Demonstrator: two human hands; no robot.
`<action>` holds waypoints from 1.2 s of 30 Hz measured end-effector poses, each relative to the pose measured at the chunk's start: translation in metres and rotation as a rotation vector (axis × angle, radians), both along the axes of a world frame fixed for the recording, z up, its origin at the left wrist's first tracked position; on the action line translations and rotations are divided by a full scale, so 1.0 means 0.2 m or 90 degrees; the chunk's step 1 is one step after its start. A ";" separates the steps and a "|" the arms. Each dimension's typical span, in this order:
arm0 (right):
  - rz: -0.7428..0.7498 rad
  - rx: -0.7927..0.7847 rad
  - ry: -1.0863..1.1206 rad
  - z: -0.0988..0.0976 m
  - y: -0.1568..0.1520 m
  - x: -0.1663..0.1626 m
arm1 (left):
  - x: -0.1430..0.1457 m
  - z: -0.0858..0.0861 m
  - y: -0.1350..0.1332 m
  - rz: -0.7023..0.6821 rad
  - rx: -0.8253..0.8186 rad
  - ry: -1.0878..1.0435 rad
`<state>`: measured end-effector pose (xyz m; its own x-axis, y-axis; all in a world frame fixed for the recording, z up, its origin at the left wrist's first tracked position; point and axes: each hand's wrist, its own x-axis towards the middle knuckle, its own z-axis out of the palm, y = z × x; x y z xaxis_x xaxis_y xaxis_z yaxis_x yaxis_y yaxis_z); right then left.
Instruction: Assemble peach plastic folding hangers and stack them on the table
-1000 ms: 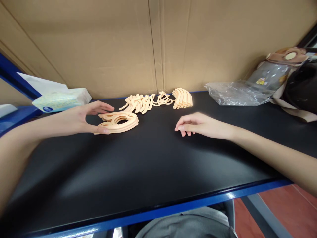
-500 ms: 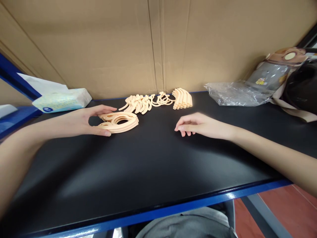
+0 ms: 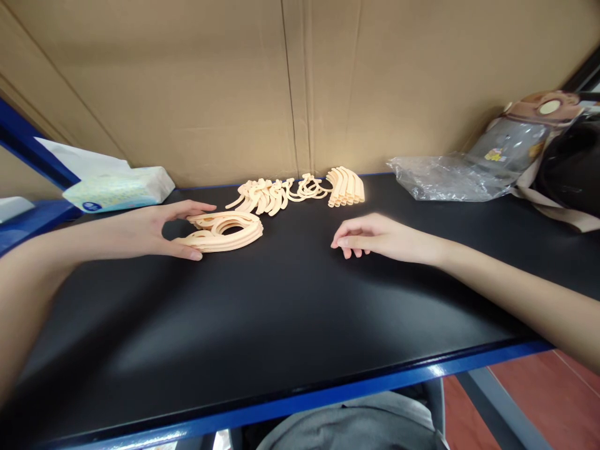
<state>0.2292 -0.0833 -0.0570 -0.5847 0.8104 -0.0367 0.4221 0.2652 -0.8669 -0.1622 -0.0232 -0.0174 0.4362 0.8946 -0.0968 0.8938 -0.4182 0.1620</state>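
Note:
On the left of the black tabletop lies a stack of cream, flat plastic pieces with large oval holes point(image 3: 244, 239). My left hand point(image 3: 154, 230) is around its left end, thumb on the near side and fingers on the far side, spread apart and not gripping it. Over the table right of centre, my right hand point(image 3: 370, 236) is loosely curled, thumb against the fingers, with nothing visible in it. Behind the stack sit a heap of curved cream pieces point(image 3: 262, 195), several cream hook-shaped pieces point(image 3: 307, 189) and a neat row of curved cream bars point(image 3: 345, 186).
A tissue pack point(image 3: 126, 190) stands at the back left. To the back right are a crumpled clear plastic bag point(image 3: 445, 178), a bottle with a brown lid point(image 3: 510, 137) and a dark bag point(image 3: 572, 162) with a pale strap. A cardboard wall point(image 3: 210, 94) closes off the rear.
My left hand has drawn back slightly to the left and its fingers have come off the stack, which stays in place. The right hand has not visibly moved.

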 end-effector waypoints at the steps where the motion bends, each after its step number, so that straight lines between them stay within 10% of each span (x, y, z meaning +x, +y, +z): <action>1: -0.001 -0.001 0.000 0.00 0.00 0.00 | -0.01 0.00 0.00 -0.004 0.005 0.004; 36: -0.001 -0.006 0.003 0.01 -0.01 -0.01 | -0.02 0.02 0.01 0.033 -0.046 0.035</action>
